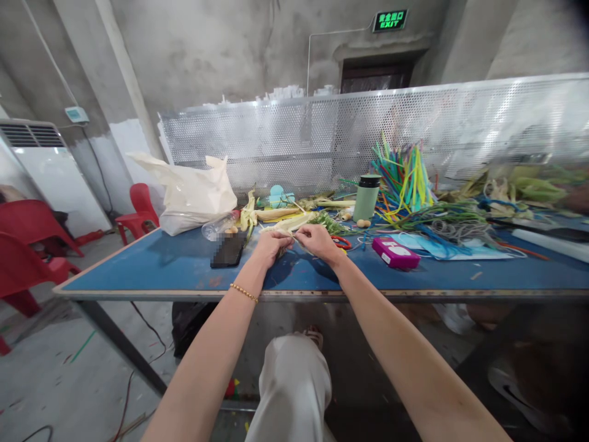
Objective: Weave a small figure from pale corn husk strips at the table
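While both forearms are reaching up from the lower edge of the frame, the left hand (277, 241) and the right hand (318, 240) are meeting near the center, over the blue surface (151, 264). Their fingertips are pinching a thin pale strip (291, 236) between them; its exact shape is too small to tell. The left hand is curling its fingers inward, and the right hand is bending over from the other side, its back facing up.

Just beyond the hands, pale husks (280, 215) are lying in a loose pile, with green leafy stems (327, 222) showing beside them. Left of the hands, a dark phone (227, 250) is lying flat, partly blurred out, and a clear bottle (215, 228) is resting on its side near a cream bag (197, 190) at the left end.

Right of center, a green flask (367, 199) is standing upright behind two small tan balls (363, 223). A red loop (341, 242) is showing just beside the right hand, and a purple box (396, 253) is sitting farther right. Behind it, a bunch of colorful strips (407, 178) is fanning upward, and tangled green cords (453, 218) are spreading toward the right side of the frame.
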`<state>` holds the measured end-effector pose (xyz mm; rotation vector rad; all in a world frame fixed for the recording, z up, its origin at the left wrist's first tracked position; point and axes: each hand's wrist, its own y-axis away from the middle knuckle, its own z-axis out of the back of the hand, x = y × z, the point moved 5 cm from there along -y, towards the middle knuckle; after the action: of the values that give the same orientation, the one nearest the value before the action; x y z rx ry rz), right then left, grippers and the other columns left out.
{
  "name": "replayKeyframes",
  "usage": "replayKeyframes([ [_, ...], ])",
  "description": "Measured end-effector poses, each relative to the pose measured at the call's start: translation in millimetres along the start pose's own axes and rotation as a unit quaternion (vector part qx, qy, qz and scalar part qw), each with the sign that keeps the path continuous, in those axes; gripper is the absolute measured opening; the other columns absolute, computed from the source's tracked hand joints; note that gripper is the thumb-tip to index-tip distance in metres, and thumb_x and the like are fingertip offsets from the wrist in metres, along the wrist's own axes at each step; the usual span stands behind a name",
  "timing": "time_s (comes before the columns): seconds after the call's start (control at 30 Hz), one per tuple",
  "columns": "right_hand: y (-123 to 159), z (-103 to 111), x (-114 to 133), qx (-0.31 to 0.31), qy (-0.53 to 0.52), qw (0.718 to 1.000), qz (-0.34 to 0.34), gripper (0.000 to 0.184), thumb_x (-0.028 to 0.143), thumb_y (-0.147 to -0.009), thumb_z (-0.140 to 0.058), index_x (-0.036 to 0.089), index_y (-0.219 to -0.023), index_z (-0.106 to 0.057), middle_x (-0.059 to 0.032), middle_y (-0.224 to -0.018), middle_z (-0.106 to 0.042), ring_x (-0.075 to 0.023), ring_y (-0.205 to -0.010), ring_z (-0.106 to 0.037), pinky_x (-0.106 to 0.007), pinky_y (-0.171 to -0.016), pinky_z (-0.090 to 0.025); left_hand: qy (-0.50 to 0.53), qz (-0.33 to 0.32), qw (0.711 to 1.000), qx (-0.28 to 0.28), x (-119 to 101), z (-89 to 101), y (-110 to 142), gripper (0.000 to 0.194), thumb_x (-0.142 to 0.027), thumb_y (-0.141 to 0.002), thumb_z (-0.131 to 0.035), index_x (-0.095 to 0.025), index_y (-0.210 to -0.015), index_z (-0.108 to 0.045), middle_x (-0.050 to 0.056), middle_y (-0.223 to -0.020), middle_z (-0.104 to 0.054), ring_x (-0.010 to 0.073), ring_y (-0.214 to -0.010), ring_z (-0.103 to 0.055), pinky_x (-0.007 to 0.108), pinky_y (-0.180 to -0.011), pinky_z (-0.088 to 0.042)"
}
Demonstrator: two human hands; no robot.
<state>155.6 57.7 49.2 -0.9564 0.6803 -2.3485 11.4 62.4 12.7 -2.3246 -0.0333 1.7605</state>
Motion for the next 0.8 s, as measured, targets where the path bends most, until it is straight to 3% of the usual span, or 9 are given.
replayKeyframes([
  [0.17,-0.3,-2.3,0.9,0.017,-0.055,0.998,-0.010,0.024,0.032,-0.080,-0.058,0.015,-0.067,-0.069,-0.0019,-0.060,-0.064,-0.0134,-0.060,-0.054,-0.025,-0.059,-0.038,-0.029,0.011,0.999,0.017,-0.7,-3.6,1.8,0.013,-0.007,-0.053,-0.078,-0.009,-0.064,-0.070,0.005,-0.061,-0.067,0.0123,-0.054,-0.058,0.026,-0.059,-0.046],
  [0.3,0.6,-2.0,2.6,0.011,-0.091,0.996,-0.017,0.017,0.031,-0.075,-0.065,0.016,-0.072,-0.070,-0.0014,-0.060,-0.064,-0.0138,-0.059,-0.055,-0.025,-0.058,-0.040,-0.097,0.003,0.995,-0.001,-2.3,-1.2,2.3,0.008,-0.009,-0.056,-0.075,-0.010,-0.058,-0.067,0.003,-0.055,-0.063,0.0090,-0.047,-0.049,0.023,-0.051,-0.037],
  [0.47,1.4,-5.0,1.7,0.023,-0.158,0.986,-0.047,0.014,0.028,-0.071,-0.064,0.016,-0.063,-0.063,0.0000,-0.056,-0.061,-0.0127,-0.054,-0.054,-0.024,-0.055,-0.040,-0.151,-0.009,0.988,-0.010,-3.0,1.3,2.4,0.012,-0.016,-0.059,-0.076,-0.011,-0.055,-0.065,0.003,-0.053,-0.062,0.0087,-0.047,-0.045,0.023,-0.049,-0.032],
  [0.8,1.8,-4.2,0.5,0.028,-0.218,0.972,-0.077,0.017,0.029,-0.077,-0.063,0.017,-0.065,-0.062,-0.0019,-0.058,-0.064,-0.0131,-0.053,-0.058,-0.025,-0.056,-0.048,-0.076,0.003,0.997,-0.022,0.5,3.7,-1.1,0.012,-0.015,-0.062,-0.077,-0.010,-0.059,-0.067,0.003,-0.054,-0.060,0.0084,-0.048,-0.047,0.022,-0.050,-0.033],
])
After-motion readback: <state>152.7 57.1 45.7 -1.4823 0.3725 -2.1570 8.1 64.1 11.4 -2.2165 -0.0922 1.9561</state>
